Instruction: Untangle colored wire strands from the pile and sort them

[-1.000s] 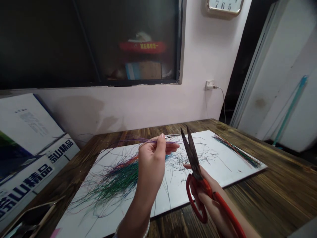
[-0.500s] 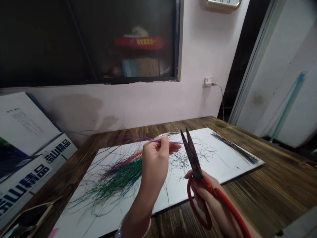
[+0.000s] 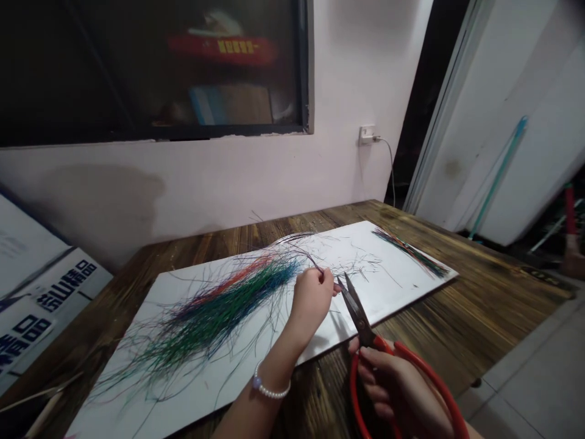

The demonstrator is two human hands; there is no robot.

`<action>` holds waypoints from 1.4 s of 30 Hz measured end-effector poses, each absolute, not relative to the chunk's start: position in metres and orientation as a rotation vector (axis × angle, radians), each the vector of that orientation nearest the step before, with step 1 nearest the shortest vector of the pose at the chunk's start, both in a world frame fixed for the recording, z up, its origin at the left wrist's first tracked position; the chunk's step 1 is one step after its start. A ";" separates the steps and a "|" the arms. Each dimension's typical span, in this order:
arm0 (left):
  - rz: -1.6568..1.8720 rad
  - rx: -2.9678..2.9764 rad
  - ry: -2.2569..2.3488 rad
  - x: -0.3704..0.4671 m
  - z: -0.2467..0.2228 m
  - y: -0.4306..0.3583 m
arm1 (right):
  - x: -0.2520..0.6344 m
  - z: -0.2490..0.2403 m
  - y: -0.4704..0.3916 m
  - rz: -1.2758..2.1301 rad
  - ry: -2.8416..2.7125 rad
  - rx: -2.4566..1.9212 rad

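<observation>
My left hand [image 3: 314,299], with a pearl bracelet at the wrist, pinches a few thin dark purple wires [image 3: 314,261] above the white board [image 3: 183,414]. Red-handled scissors [image 3: 363,326] are in my right hand [image 3: 393,381], their blades slightly apart and the tips close to my left fingertips. A loose bundle of green, blue, purple and orange wires [image 3: 228,311] lies across the board's left half. Short dark wire pieces [image 3: 361,262] are scattered beyond my hands. A narrower bundle of wires [image 3: 411,251] rests along the board's right edge.
The board lies on a dark wooden table [image 3: 475,317]. White boxes with blue lettering [image 3: 59,299] stand at the left. Behind are a window [image 3: 183,73] and a wall socket with a plugged-in cable [image 3: 367,135]. A teal pole [image 3: 498,177] leans at the right.
The view has shifted right and down. My left hand has turned and lowered, bringing the pinched wires down toward the board. The scissor blades are now nearer to my left fingertips.
</observation>
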State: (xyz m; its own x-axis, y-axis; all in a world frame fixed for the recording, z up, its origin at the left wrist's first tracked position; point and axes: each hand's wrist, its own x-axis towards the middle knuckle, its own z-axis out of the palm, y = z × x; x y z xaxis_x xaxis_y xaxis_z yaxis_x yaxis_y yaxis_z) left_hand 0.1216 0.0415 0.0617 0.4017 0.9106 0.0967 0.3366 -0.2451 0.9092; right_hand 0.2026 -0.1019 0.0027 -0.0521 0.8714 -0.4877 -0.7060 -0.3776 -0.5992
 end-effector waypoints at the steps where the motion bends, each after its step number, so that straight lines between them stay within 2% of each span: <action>1: 0.800 1.790 1.096 0.122 0.059 0.043 | 0.203 0.000 -0.102 1.707 -0.228 -0.983; 16: 0.511 1.776 1.147 0.114 0.039 0.064 | 0.197 -0.011 -0.092 1.805 -0.197 -1.015; 35: 0.473 1.732 1.150 0.114 0.037 0.067 | 0.199 -0.016 -0.087 1.768 -0.314 -1.168; 42: 0.462 1.718 1.128 0.109 0.052 0.069 | 0.211 -0.012 -0.094 1.728 -0.387 -1.245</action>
State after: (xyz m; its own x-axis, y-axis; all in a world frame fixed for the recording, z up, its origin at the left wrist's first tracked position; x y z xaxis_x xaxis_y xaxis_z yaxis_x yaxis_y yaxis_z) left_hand 0.1090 0.0686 0.0522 0.4945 0.8481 -0.1902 0.4712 -0.0777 0.8786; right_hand 0.2112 -0.0944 -0.0124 -0.0439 0.8219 -0.5680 -0.5012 -0.5099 -0.6991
